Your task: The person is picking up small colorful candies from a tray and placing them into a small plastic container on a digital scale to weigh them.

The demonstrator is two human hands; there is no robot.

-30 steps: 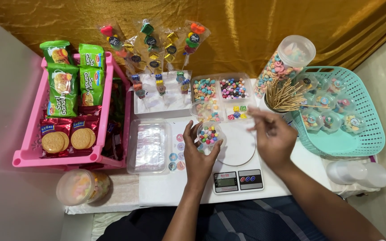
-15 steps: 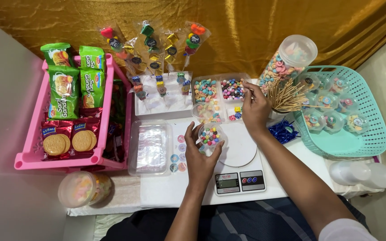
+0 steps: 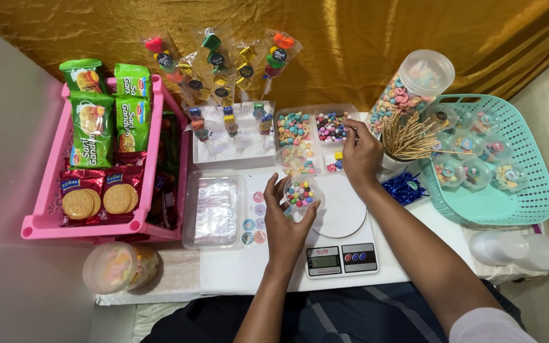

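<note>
1. Small clear cup (image 3: 300,194) with coloured candies sits at the left edge of the white kitchen scale (image 3: 341,238), near centre of the table.
2. Left hand (image 3: 289,219) cups it from the near side, fingers curled around it, thumb on its left; forearm runs up from the near edge.
3. Right hand (image 3: 361,152) reaches far, over the divided candy tray (image 3: 316,136); fingers pinched together at the tray's right compartment; cannot tell whether they hold a candy. Arm stretches diagonally from near right, wrist over the scale plate.
4. Bundle of wooden skewers (image 3: 408,136) just right of the right hand.
5. Tall candy jar (image 3: 411,89) farther right, teal basket (image 3: 497,165) with filled cups beside it.
6. Left of the cup: round stickers (image 3: 255,219), clear lidded box (image 3: 214,209), then pink crate (image 3: 106,152) of biscuit packs.
7. Candy skewers (image 3: 223,70) stand on a white block at the far side.
</note>
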